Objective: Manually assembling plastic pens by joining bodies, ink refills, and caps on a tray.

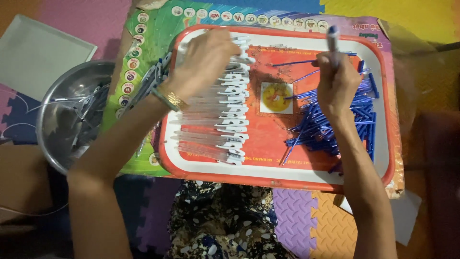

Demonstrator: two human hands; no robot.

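Note:
A red tray with a white rim (287, 178) lies in front of me. On its left side, clear pen barrels with white clips (225, 122) lie in a neat row. My left hand (203, 60) rests on the top of that row, fingers bent over the barrels; whether it grips one is hidden. On the right side of the tray sits a loose heap of blue pen refills (357, 120). My right hand (338, 81) is above that heap, closed around an upright pen with a blue cap (332, 38).
A steel bowl (62, 110) holding more pen parts stands to the left of the tray. The tray rests on a colourful printed board (143, 38) over foam floor mats. A white flat lid (33, 52) lies at the far left.

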